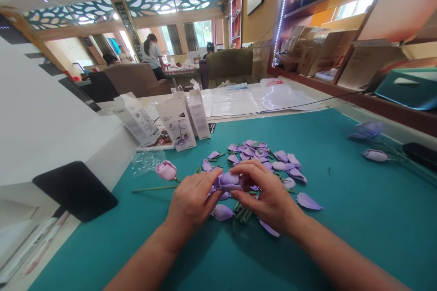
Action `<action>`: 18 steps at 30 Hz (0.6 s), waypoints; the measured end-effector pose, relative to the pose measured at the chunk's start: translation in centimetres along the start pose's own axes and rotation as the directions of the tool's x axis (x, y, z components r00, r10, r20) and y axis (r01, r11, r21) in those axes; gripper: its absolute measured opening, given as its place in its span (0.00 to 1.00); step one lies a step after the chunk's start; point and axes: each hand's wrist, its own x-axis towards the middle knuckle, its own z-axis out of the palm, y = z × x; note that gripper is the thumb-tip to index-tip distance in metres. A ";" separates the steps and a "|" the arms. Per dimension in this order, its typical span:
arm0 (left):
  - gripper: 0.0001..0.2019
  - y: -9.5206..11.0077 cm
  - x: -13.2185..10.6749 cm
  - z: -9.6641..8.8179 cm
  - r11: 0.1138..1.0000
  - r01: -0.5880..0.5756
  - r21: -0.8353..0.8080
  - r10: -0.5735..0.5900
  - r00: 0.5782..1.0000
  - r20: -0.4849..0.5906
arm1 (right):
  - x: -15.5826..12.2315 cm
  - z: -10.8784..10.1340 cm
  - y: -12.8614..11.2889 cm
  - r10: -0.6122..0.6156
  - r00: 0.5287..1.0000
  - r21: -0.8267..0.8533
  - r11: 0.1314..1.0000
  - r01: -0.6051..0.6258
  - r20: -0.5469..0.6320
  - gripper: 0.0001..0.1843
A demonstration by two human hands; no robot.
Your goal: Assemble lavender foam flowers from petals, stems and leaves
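A purple toy flower head [230, 181] lies sideways between my two hands, above a pile of parts. My left hand [193, 193] closes on its left end with thumb and fingers. From the other side, my right hand [264, 191] grips it, fingertips on top and thumb below. Loose purple petals [251, 149] are heaped just beyond the hands, and green stem pieces [243, 213] lie under them. Near the left wrist is a purple bud [223, 212]. A single petal [309, 201] rests right of my right hand.
A pink flower [166, 170] with a green stem lies left on the teal mat [341, 236]. White boxes [179, 122] stand behind. A black tablet-like panel [75, 191] is at left. At right are a purple flower [375, 155] and a black object [421, 155]. People are in the background.
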 end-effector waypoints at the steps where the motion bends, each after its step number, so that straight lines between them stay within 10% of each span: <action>1: 0.15 0.0 0.0 0.0 1.000 0.004 -0.006 -0.004 1.000 0.011 | 0.0 0.0 -0.1 0.000 1.000 -0.003 1.000 0.000 0.001 0.14; 6: 0.15 0.0 0.2 -0.3 0.998 0.045 -0.048 -0.041 0.997 0.070 | 0.4 -1.3 0.2 0.021 1.000 0.027 0.999 -0.020 -0.017 0.18; 10: 0.17 -0.1 0.6 -0.8 0.993 0.100 -0.067 -0.092 0.989 0.116 | 1.4 -5.4 2.9 0.219 0.943 -0.018 0.973 -0.231 -0.250 0.17; 14: 0.17 -0.4 0.7 -0.9 0.988 0.145 -0.047 -0.135 0.975 0.175 | 1.4 -9.9 7.2 0.403 0.830 -0.280 0.806 -0.522 -0.385 0.14; 18: 0.17 -0.6 0.7 -1.0 0.986 0.166 -0.023 -0.157 0.961 0.229 | 0.7 -11.2 9.8 0.479 0.821 -0.502 0.650 -0.570 -0.312 0.10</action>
